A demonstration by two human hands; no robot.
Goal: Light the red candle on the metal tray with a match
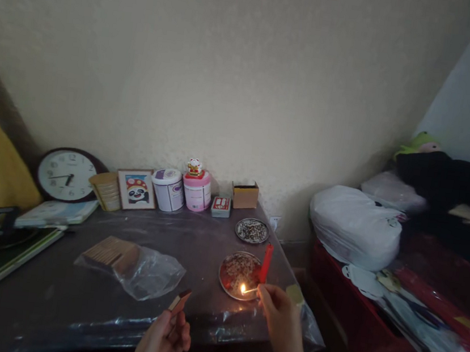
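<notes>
Right hand [282,313] is pinching a lit match [249,290] over the plate [226,282] beside the red candle [266,263], left hand [163,338] gripping the matchbox [179,300]; flame is needing a steady tilt toward the wick.

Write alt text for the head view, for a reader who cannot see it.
The right hand holds a lit match over a round dish beside a red candle on a dark table. The left hand holds a matchbox. A clock, picture frame and two jars line the wall behind.
</notes>
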